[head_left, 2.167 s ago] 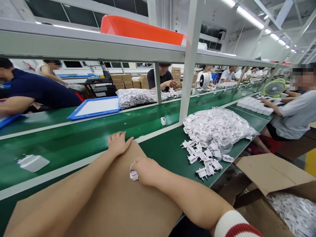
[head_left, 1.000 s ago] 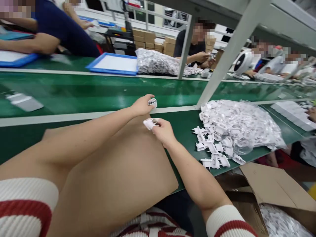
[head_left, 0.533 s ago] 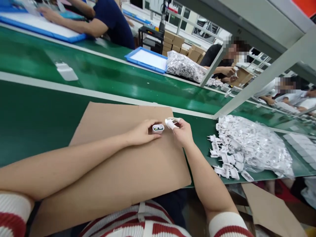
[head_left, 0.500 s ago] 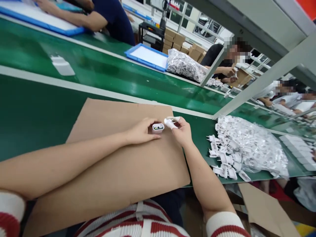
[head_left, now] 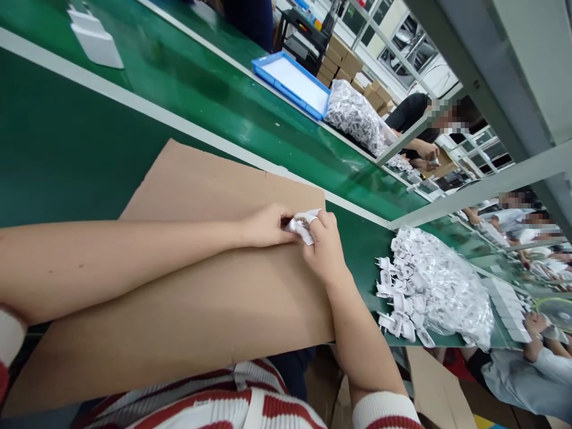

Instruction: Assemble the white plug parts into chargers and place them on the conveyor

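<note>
Over the cardboard sheet (head_left: 214, 292), my left hand (head_left: 266, 226) is closed around a white charger housing, now mostly hidden behind the fingers. My right hand (head_left: 325, 247), with white covers on its fingertips, is closed on a white plug cap (head_left: 294, 225) at the housing's open end. The two hands meet here, and the covered fingers hide most of the join. To the right of my right hand, several loose white plug caps (head_left: 402, 304) with pins lie on the green bench.
A clear bag of white plug caps (head_left: 447, 292) stands at the right, near a row of white housings (head_left: 504, 304). One white charger (head_left: 96, 39) lies on the green belt (head_left: 214, 113). Beyond are a blue tray (head_left: 290, 86), another bag (head_left: 357, 116) and co-workers. A metal post (head_left: 473, 185) slants across the right.
My right hand has moved left, bringing the plug cap against the housing in my left hand. The circuit parts visible in the housing are now covered. The head view has tilted.
</note>
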`<state>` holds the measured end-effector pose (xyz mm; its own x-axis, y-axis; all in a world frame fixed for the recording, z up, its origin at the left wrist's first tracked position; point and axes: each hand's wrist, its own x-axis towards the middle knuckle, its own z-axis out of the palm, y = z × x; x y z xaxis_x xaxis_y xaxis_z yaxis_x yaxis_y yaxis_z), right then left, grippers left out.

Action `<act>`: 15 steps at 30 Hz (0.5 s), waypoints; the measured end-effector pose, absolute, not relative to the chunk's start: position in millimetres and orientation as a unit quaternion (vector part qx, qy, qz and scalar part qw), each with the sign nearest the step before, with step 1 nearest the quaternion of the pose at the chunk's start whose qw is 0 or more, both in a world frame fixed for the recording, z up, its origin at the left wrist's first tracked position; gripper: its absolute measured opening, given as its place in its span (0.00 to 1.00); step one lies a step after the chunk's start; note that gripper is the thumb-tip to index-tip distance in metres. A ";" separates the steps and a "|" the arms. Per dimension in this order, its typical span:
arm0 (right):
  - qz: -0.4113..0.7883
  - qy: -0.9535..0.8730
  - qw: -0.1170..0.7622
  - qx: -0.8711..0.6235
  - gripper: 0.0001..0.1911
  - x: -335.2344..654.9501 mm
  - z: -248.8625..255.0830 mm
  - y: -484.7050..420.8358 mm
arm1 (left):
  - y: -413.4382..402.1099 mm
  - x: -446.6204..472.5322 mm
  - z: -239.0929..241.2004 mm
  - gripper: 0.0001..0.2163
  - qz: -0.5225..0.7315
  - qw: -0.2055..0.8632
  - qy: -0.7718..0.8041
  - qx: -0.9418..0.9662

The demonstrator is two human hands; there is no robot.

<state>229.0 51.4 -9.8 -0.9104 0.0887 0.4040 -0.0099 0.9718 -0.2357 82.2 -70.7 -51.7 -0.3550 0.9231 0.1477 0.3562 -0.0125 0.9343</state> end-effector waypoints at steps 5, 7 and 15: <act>0.101 -0.976 0.188 -0.036 0.13 224.9 -5.7 49.5 | -70.1 81.8 -52.4 0.15 0.511 0.276 0.646 0.495; 0.116 -0.977 0.174 -0.048 0.12 221.8 -4.4 51.3 | -70.1 82.1 -52.6 0.16 0.508 0.276 0.651 0.493; 0.218 -0.952 0.180 -0.119 0.09 219.9 -10.8 49.3 | -71.9 90.0 -45.6 0.16 0.489 0.258 0.678 0.485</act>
